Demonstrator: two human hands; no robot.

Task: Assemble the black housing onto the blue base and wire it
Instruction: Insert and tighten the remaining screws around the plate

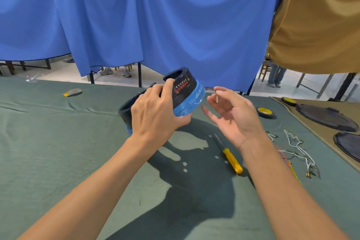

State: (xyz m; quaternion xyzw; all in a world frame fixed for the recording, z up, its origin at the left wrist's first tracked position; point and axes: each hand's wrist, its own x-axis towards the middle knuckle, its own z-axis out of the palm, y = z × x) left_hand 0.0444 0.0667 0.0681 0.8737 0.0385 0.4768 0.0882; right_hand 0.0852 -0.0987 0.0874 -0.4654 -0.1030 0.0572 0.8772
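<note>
My left hand (155, 111) grips the black housing (183, 85), which sits on the blue base (191, 101); the pair is tilted and held above the table. The housing has a red and white label on its side. To its right, my right hand (231, 115) pinches a small silver screw (216, 97) between thumb and forefinger, a short gap from the blue base. A yellow-handled screwdriver (231, 160) lies on the green cloth below my right hand. Loose white, red and green wires (294, 152) with metal terminals lie at the right.
A roll of black tape (265, 112) lies right of my hand. Black round covers (325, 117) rest on brown cloth at the far right. A yellow-tipped scrap (73, 91) lies far left. Blue and brown curtains hang behind the table's far edge.
</note>
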